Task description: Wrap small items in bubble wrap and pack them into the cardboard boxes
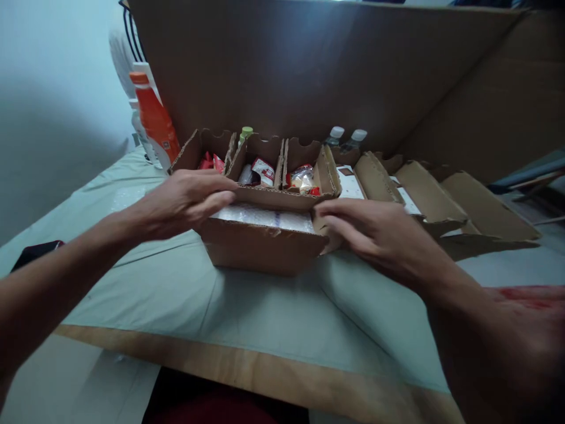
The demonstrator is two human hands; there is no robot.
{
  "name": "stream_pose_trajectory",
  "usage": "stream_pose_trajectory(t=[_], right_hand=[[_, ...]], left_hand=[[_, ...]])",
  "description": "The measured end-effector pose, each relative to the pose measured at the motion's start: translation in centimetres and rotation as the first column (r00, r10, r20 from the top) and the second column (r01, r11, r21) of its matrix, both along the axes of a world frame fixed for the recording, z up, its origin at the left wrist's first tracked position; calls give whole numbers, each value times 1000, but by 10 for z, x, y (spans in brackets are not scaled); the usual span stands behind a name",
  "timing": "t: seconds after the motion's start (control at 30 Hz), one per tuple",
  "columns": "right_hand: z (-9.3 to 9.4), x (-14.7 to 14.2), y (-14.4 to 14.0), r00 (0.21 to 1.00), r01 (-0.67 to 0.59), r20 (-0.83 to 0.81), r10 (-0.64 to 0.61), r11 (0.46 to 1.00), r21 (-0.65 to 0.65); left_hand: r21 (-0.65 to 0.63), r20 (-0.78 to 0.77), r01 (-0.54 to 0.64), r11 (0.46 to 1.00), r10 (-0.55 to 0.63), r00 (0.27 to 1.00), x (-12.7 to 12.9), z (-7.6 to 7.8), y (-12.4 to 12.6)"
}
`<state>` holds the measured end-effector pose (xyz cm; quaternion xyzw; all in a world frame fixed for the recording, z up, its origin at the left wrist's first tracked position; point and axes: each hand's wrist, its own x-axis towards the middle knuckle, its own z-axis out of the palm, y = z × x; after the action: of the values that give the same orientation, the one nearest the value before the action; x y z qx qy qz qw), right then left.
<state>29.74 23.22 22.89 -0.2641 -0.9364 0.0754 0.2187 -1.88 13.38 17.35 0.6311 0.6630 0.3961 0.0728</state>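
Note:
A small brown cardboard box [260,247] with inner dividers sits on the table's pale green cloth [185,294]. Its back compartments hold snack packets [263,172] in red, white and clear wrappers; a white padded sheet [265,218] lies in the front part. My left hand [185,200] rests on the box's left top edge, fingers curled over the divider. My right hand [375,232] touches the box's right front corner with fingers extended.
An orange drink bottle [154,118] stands at the back left. Two clear bottles with white caps [346,138] and a green-capped one [245,133] stand behind the box. Flattened cardboard pieces [441,194] lie to the right. A large cardboard wall [309,65] rises behind.

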Motion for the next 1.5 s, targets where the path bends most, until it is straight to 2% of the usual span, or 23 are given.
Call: stream_pose_trajectory(t=[0.07,0.13,0.23,0.33,0.43,0.5,0.57,0.67,0.73,0.77,0.8,0.87,0.9,0.97,1.03,1.1,1.2,1.23,1.27,1.33,1.37,1.4,1.5], right_hand=[[-17,28,-24,961,175,-222,-163,984,33],[-44,45,-41,912,269,-304,-275,961,-62],[-90,40,-47,893,264,-296,-340,926,-269],[-120,14,-39,878,211,-317,-358,885,-414],[-131,-3,-35,868,150,-350,-353,858,-492],[-135,0,-43,845,164,-376,-380,854,-495],[-139,13,-64,820,199,-401,-408,861,-468],[-143,28,-107,806,219,-427,-410,877,-429],[-139,25,-131,815,198,-431,-388,885,-422],[-134,20,-137,820,178,-433,-373,887,-427],[-128,13,-138,822,160,-439,-364,886,-435],[-113,2,-128,794,148,-475,-381,877,-457],[-106,0,-120,760,161,-506,-409,872,-462],[-95,7,-105,665,228,-577,-473,866,-446],[-88,27,-106,573,340,-631,-523,852,-398],[-90,54,-128,492,482,-629,-602,790,-379],[-107,79,-181,359,664,-533,-766,611,-431],[-114,78,-195,388,662,-510,-768,617,-426],[-121,73,-203,448,623,-492,-746,656,-427],[-129,49,-204,623,424,-483,-615,785,-452],[-129,31,-197,688,298,-490,-535,824,-481],[-129,11,-186,731,180,-499,-465,837,-516],[-120,-53,-149,798,-79,-527,-293,816,-572]], left_hand=[[29,74,-44,999,41,996,2,-20,-18],[55,149,-91,994,82,985,5,-41,-40],[90,261,-163,982,135,956,12,-66,-66],[65,374,-167,984,131,918,23,-79,-65],[4,493,-106,994,90,865,40,-84,-49],[1,519,-83,997,70,852,55,-89,-49],[10,484,-87,996,71,872,71,-96,-69],[-23,430,-146,989,142,892,83,-105,-128],[-85,424,-245,966,258,868,81,-99,-163],[-114,418,-299,947,319,851,76,-92,-174],[-128,408,-346,929,368,836,72,-81,-177],[-99,390,-375,922,382,837,65,-56,-163],[-43,395,-356,934,343,853,66,-44,-148],[77,426,-195,978,145,893,78,-28,-113],[180,431,-54,982,-30,902,101,-23,-93],[209,377,43,977,-121,918,128,-29,-100],[127,329,75,989,-114,937,148,-43,-151],[82,327,17,996,-43,944,147,-47,-169],[29,336,-79,996,65,940,141,-50,-184],[-65,346,-265,962,271,898,120,-52,-202],[-96,354,-345,934,356,865,108,-53,-206],[-111,364,-411,905,422,830,96,-53,-207],[-102,411,-582,807,567,714,69,-57,-208]])
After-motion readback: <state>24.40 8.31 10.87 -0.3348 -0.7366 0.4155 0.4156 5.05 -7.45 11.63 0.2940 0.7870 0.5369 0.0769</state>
